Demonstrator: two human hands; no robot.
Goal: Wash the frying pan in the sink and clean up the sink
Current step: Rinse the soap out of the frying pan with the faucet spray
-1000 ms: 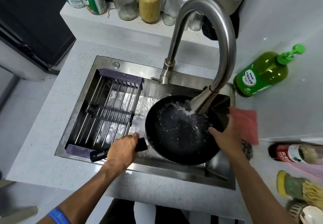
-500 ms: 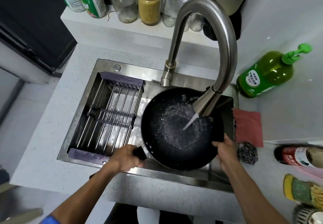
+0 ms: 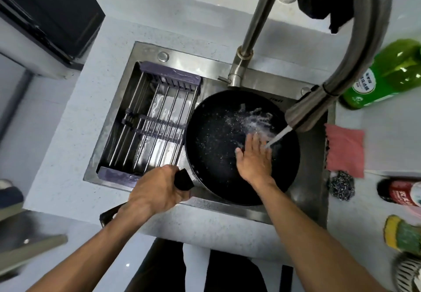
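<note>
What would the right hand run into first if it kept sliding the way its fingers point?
Probably the water stream right at the right hand's fingertips, then the frying pan's far wall; depth is hard to judge.

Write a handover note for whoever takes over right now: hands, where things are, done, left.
Left hand grips the frying pan's black handle at the sink's front edge.
Right hand lies flat inside the frying pan, fingers straight, under the stream from the faucet.
Pan sits in the right part of the sink, beside the drying rack.
Pink cloth and steel scourer lie unused on the counter to the right.
Done: pan is wet and being rinsed.
Left: finish washing, shut off the water, clean the sink.
</note>
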